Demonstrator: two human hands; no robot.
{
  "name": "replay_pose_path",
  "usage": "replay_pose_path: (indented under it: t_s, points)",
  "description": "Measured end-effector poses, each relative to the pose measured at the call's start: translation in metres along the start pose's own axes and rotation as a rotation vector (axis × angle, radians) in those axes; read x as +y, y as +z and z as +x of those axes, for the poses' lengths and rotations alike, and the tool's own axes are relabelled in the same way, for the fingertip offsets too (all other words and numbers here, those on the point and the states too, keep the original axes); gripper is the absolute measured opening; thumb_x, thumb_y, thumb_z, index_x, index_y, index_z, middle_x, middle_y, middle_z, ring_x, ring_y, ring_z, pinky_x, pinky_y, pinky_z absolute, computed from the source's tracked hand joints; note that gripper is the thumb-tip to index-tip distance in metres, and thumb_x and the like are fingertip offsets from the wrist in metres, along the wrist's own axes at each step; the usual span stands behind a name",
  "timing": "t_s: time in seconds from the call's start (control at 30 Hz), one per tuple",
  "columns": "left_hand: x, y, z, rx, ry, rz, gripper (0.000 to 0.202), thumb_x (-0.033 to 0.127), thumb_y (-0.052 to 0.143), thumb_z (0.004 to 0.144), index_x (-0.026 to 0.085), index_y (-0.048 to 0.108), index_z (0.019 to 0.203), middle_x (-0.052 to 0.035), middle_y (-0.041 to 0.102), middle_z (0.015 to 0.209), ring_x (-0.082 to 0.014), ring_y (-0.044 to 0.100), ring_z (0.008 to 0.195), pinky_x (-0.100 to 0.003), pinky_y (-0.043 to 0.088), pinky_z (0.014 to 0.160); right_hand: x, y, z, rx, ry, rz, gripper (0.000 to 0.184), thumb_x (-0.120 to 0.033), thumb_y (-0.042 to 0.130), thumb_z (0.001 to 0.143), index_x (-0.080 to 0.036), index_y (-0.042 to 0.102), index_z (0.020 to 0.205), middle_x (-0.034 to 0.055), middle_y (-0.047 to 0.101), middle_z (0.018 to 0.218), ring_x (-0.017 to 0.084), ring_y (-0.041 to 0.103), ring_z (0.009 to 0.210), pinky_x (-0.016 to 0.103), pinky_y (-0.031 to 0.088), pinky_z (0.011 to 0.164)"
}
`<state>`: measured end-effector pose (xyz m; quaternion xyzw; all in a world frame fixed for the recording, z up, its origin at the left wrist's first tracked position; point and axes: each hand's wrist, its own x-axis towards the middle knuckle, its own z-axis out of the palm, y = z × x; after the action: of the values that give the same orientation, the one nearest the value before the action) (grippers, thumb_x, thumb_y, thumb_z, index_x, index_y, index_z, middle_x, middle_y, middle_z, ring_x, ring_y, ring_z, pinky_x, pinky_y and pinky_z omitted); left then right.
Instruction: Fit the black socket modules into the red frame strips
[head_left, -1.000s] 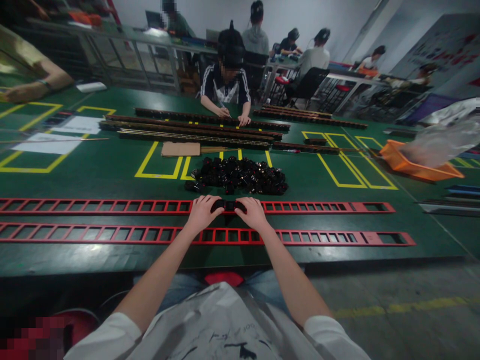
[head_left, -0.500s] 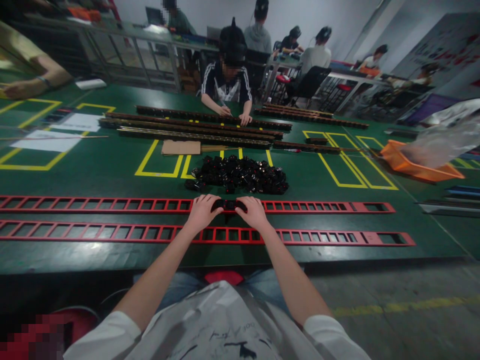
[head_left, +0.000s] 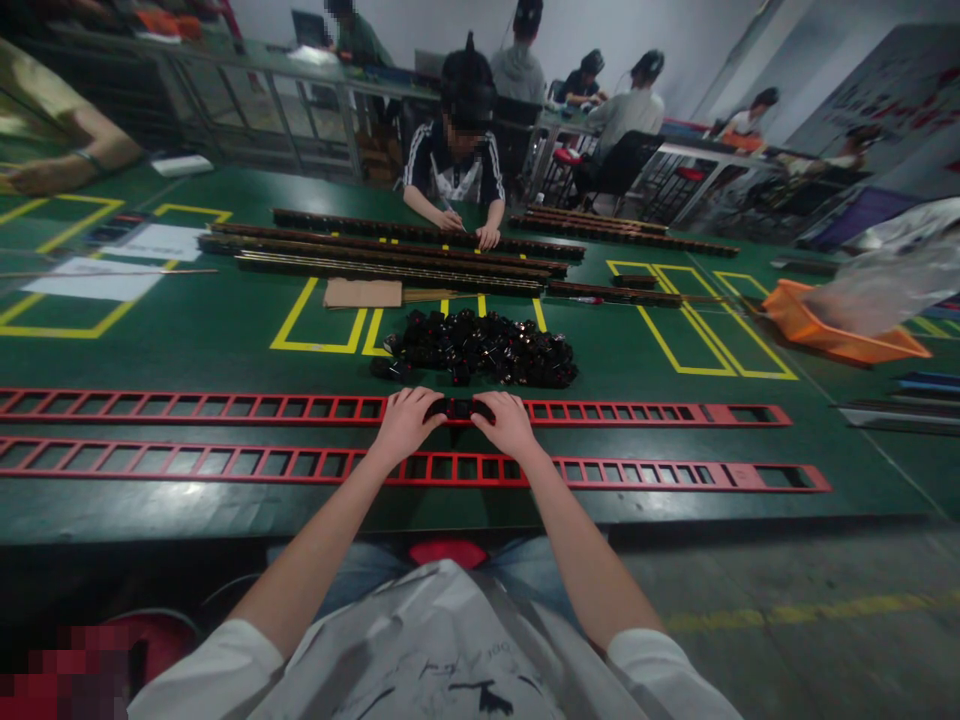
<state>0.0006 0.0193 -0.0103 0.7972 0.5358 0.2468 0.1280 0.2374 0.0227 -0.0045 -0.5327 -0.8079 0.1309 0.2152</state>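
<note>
A small black piece (head_left: 460, 409), curved at both ends with a squarish middle like a wristwatch, is held level between my two hands. My left hand (head_left: 409, 418) grips its left end, thumb pointing inward. At the other end, the fingers and thumb of my right hand (head_left: 506, 420) are closed. Both hands are over the far red slotted frame (head_left: 622, 413), a long ladder-like strip; whether the piece touches it I cannot tell. Nearer to me lies a second red slotted frame (head_left: 660, 474), below my forearms. Just beyond my hands is a pile of similar small black pieces (head_left: 480, 348).
Long dark strips (head_left: 390, 255) lie across the table behind a brown cardboard piece (head_left: 364, 293). Opposite me a person (head_left: 454, 170) bends over them, pen in hand. An orange bin (head_left: 840, 325) with plastic bags stands right. Papers (head_left: 97, 280) lie left, near another person's arm (head_left: 97, 140).
My hands and the black piece stay practically where they were. The opposite person's hand on the strips has shifted slightly.
</note>
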Motion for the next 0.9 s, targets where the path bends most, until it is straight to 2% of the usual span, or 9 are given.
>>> replay_pose_path:
  t_s: [0.5,0.7,0.9]
  points:
    - [0.0019,-0.002,-0.0005,0.007,-0.007,-0.009,0.038,0.035,0.065,0.088,0.028,0.059,0.124,-0.0064,0.066,0.12,-0.0302,0.055,0.113,-0.046,0.039,0.097,-0.0028,-0.0022,-0.0007,0.002,0.005,0.011,0.032,-0.034,0.06,0.093,-0.024,0.063,0.123,0.0059,0.068,0.122,0.025,0.057,0.114,0.042,0.038,0.1]
    - [0.0033,-0.0024,-0.0004,-0.011,-0.004,0.036,0.028,0.035,0.058,0.092,0.026,0.061,0.119,-0.0062,0.067,0.119,-0.0284,0.056,0.111,-0.045,0.039,0.096,-0.0033,-0.0025,-0.0005,-0.009,0.013,0.005,0.032,-0.033,0.059,0.092,-0.024,0.062,0.123,0.0068,0.067,0.123,0.025,0.056,0.114,0.042,0.038,0.1]
    - [0.0044,-0.0033,-0.0002,-0.02,-0.006,0.052,0.027,0.035,0.055,0.095,0.025,0.061,0.119,-0.0057,0.067,0.121,-0.0269,0.056,0.112,-0.044,0.039,0.095,-0.0055,-0.0036,0.0001,0.002,0.04,0.02,0.029,-0.025,0.058,0.089,-0.022,0.06,0.117,0.0063,0.069,0.113,0.025,0.058,0.111,0.042,0.037,0.101]
